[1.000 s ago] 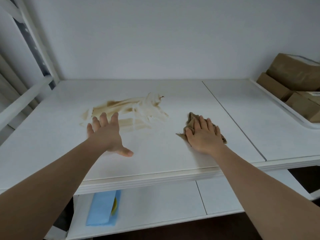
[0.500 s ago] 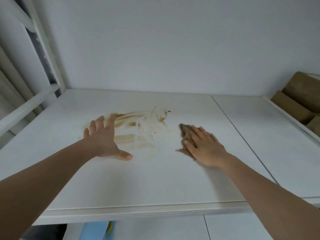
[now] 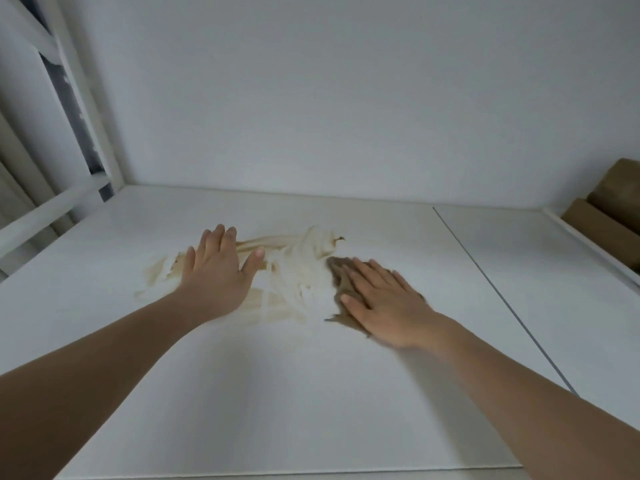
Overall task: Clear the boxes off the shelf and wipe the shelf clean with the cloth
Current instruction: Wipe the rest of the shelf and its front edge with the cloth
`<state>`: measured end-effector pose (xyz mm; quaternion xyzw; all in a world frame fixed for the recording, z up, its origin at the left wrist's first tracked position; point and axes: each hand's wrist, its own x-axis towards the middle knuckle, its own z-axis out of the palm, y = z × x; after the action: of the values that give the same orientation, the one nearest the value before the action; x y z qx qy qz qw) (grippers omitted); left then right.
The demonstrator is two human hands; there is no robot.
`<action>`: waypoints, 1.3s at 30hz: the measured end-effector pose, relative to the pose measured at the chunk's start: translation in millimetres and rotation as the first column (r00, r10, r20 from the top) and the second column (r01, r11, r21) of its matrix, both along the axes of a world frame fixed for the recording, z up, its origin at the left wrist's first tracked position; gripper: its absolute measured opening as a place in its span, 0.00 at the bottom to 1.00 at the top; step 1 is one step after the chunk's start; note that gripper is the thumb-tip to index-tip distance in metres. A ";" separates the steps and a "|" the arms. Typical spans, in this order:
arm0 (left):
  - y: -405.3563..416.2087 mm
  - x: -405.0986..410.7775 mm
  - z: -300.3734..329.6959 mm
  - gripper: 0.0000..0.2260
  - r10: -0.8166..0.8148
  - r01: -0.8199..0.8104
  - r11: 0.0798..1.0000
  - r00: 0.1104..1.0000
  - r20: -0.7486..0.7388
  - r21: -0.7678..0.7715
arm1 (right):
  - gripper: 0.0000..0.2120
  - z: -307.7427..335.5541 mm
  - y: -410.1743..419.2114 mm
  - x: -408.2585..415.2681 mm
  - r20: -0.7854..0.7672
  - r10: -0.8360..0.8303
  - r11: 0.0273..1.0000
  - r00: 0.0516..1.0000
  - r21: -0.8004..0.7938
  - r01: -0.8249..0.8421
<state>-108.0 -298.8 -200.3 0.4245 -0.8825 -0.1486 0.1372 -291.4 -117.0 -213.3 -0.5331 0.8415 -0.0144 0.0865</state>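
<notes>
— What was seen on the flat white laminate shelf (image 3: pixel 311 393)?

— A smeared tan-brown stain (image 3: pixel 287 271) was found on it, toward twelve o'clock from the near edge. The streaks were spread from about ten o'clock to one o'clock around the shelf's middle.

— And how was the crumpled brown wiping cloth (image 3: pixel 341 289) placed?

— It was pressed flat on the shelf beneath the right hand (image 3: pixel 388 306), at the three o'clock edge of the stain. Part of the cloth was left showing at nine and eleven o'clock of that hand; the rest was hidden under the palm.

— How were the fingers held?

— The right hand's fingers (image 3: pixel 363 275) were laid straight and slightly spread over the cloth, pointed toward eleven o'clock. The left hand (image 3: pixel 216 275) was held with fingers straight and close together, thumb set apart toward two o'clock, and nothing was gripped by it. It was placed over the nine o'clock part of the stain; whether the surface was touched could not be told.

— Were the boxes seen?

— Plain brown cardboard boxes (image 3: pixel 609 216) were seen stacked at three o'clock, beyond the shelf's raised white side rim (image 3: pixel 588 237), well apart from both hands.
</notes>
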 end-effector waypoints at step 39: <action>-100.3 -39.7 8.6 0.37 0.043 -0.061 0.996 0.961 0.272 0.059 | 0.29 0.2 -97.1 -80.8 -0.015 -0.127 0.992 0.992 -0.002 0.127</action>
<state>-147.6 -399.0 -191.6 0.4681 -0.8761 -0.1152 0.0050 -372.2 -214.1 -213.1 -0.4786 0.8744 -0.0164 0.0786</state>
